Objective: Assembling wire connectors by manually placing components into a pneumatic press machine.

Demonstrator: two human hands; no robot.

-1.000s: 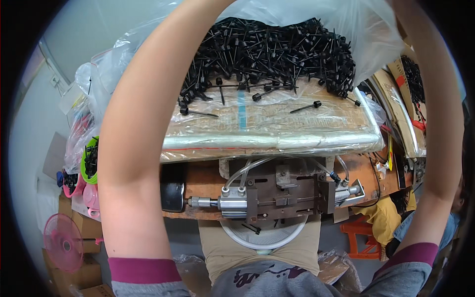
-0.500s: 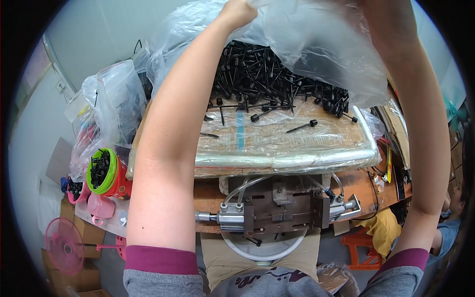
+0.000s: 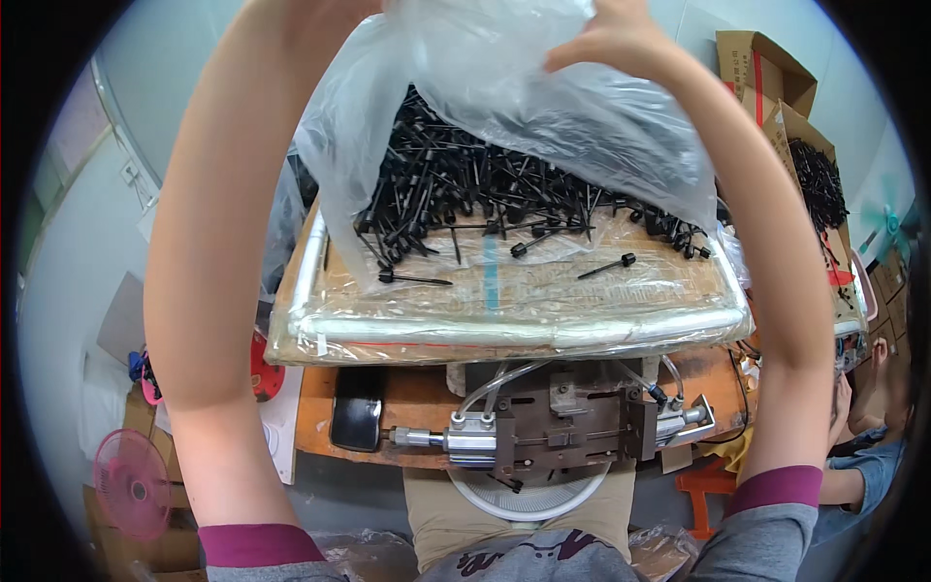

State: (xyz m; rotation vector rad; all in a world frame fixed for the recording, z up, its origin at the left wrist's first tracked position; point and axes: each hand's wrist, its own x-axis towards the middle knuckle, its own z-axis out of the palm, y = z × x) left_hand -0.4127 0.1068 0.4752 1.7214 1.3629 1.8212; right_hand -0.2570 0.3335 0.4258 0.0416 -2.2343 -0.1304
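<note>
A clear plastic bag [image 3: 524, 87] hangs over a heap of black plastic pieces [image 3: 465, 179], each with a thin pointed stem and a thick head. They lie on a film-wrapped cardboard board [image 3: 407, 306] with a raised edge. My left hand [image 3: 335, 8] is at the bag's upper left, its fingers cut off by the picture's top edge. At the bag's upper right, my right hand [image 3: 621, 39] is open, slightly blurred, with the thumb stretched apart from the fingers. A few single black pieces lie in front of the heap.
Below the board stands a metal fixture [image 3: 562, 427] with air cylinders and hoses. A white basket [image 3: 529, 504] sits under it, over my lap. A black phone-like slab [image 3: 357, 409] lies at left. Open cardboard boxes [image 3: 776, 82] stand at far right. Another person's arm [image 3: 849, 475] shows at right.
Both hands and the bag have moved left. The bag now hangs over the heap's left side as well, and the right hand's fingers have come into view. The view has shifted slightly.
</note>
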